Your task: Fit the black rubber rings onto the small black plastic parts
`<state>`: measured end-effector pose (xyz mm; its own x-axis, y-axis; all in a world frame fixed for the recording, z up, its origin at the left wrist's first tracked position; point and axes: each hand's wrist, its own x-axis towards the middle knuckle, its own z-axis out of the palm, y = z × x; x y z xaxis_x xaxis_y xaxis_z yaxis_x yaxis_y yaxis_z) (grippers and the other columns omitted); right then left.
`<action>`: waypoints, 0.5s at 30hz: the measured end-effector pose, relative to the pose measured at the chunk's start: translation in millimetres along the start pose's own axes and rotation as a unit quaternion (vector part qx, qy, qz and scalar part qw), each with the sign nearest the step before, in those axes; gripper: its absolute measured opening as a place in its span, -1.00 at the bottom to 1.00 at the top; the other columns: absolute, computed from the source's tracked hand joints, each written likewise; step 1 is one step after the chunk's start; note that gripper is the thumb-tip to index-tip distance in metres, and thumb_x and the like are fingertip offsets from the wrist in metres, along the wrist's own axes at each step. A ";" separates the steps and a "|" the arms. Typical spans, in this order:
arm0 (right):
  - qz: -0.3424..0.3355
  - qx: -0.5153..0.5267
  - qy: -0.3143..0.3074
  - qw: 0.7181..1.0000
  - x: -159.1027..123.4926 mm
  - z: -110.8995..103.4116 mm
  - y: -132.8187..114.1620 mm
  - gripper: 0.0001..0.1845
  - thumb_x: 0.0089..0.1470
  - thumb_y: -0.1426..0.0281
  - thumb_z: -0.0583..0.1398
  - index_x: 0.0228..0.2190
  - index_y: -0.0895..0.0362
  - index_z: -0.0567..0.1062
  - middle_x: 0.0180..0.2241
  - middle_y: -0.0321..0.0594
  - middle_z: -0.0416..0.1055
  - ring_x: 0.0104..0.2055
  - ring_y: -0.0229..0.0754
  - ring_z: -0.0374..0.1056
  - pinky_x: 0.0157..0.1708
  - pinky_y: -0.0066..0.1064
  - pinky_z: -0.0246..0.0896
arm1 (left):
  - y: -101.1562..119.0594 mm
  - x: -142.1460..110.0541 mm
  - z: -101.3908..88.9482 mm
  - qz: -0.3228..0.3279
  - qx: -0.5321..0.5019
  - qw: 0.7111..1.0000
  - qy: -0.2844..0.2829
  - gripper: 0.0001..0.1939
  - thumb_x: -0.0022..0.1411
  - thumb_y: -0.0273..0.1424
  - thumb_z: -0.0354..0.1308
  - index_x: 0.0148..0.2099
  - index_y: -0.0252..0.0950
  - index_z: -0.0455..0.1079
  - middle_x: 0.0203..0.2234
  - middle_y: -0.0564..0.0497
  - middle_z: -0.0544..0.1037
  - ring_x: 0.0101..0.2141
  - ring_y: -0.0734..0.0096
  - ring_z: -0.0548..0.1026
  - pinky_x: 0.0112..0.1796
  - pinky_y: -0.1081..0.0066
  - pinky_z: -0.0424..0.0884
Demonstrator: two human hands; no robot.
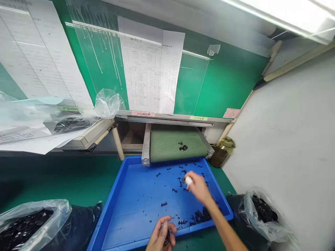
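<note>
My left hand point(158, 237) is at the near edge of a blue tray point(131, 205), its fingers curled around some dark round parts point(167, 238). Over the right half of the tray, my right hand point(199, 188) has its fingers pinched together, with a white cover point(188, 180) on one fingertip. Whatever lies between those fingers is too small to make out. Small black branched pieces point(164, 204) are scattered on the tray floor around that hand. A denser heap of black pieces point(200, 217) lies in the near right corner.
A green conveyor belt point(170, 143) ends above the tray's far edge, carrying black discs point(183, 147). Bags of black parts stand left point(34, 223) and right point(264, 211). A brownish jug point(222, 151) stands by the wall at the right. Papers point(154, 66) hang on the green panel.
</note>
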<state>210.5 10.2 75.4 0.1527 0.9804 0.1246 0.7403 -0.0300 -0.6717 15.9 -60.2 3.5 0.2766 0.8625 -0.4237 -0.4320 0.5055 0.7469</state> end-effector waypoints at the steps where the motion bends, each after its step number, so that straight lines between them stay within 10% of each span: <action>1: -0.014 0.009 -0.022 1.000 -27.4 11.1 -7.8 -0.71 -0.08 0.60 0.02 -0.40 0.05 0.45 -0.45 -0.37 0.42 -0.44 -0.30 0.31 -0.41 -0.52 0.12 | -1.4 0.6 2.6 0.011 0.012 1.000 -0.006 -0.37 -0.10 0.10 0.22 -0.15 -0.28 0.33 -0.53 0.06 0.45 -0.65 0.55 0.29 -0.70 0.56 -0.02; 6: -0.006 0.106 -0.099 0.989 -119.6 41.8 -26.5 -0.89 0.05 0.43 0.08 -0.42 0.09 0.43 -0.45 -0.35 0.37 -0.39 -0.30 0.28 -0.34 -0.49 0.11 | -17.2 -1.0 -0.1 0.010 0.110 0.992 -0.063 -0.32 -0.12 0.19 0.14 -0.17 -0.28 0.25 -0.74 0.17 0.36 -0.78 0.61 0.15 -0.71 0.57 -0.13; 15: 0.007 0.164 -0.117 0.979 -150.1 34.8 -25.1 -0.79 -0.01 0.46 0.12 -0.27 0.06 0.43 -0.54 -0.44 0.29 -0.47 -0.33 0.15 -0.45 -0.52 0.00 | -13.9 -45.6 -5.8 0.023 0.205 0.972 -0.115 -0.48 0.07 0.12 0.04 -0.34 -0.28 0.22 -0.73 0.16 0.36 -0.73 0.65 0.15 -0.65 0.56 -0.07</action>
<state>146.2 -129.4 48.2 -0.0217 0.9993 -0.0313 0.4834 -0.0170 -0.8752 4.4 -106.4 9.5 0.4699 0.8318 -0.2953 -0.0821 0.3743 0.9237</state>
